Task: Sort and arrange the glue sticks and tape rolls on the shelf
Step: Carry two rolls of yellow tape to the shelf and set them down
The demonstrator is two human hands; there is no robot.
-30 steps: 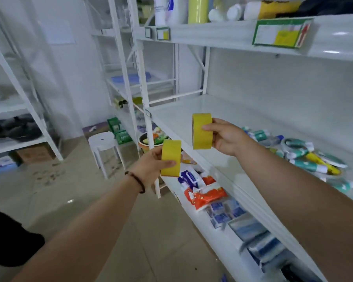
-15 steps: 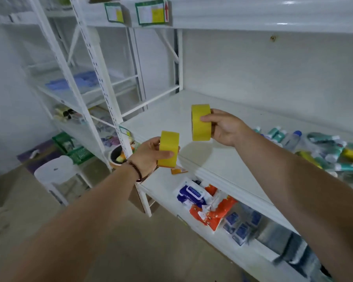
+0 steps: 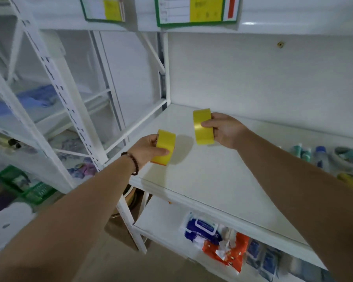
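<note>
My left hand (image 3: 149, 148) grips a yellow tape roll (image 3: 165, 146) held on edge, low over the left end of the white shelf (image 3: 208, 180); whether it touches the board I cannot tell. My right hand (image 3: 225, 130) holds a second yellow tape roll (image 3: 203, 127), also on edge, a little farther back and to the right, just above the shelf. A heap of glue sticks and tape rolls (image 3: 334, 157) lies at the shelf's right end, blurred.
White uprights (image 3: 69, 110) stand left of the shelf. The upper shelf edge carries green-bordered labels (image 3: 196, 11). The lower shelf holds blue and orange packets (image 3: 218, 239). A green basket (image 3: 35, 190) and a white stool (image 3: 8, 222) sit on the floor at left.
Both hands have carried their yellow rolls forward from in front of the rack to over the shelf's left end. The view has swung right and closer to the shelf.
</note>
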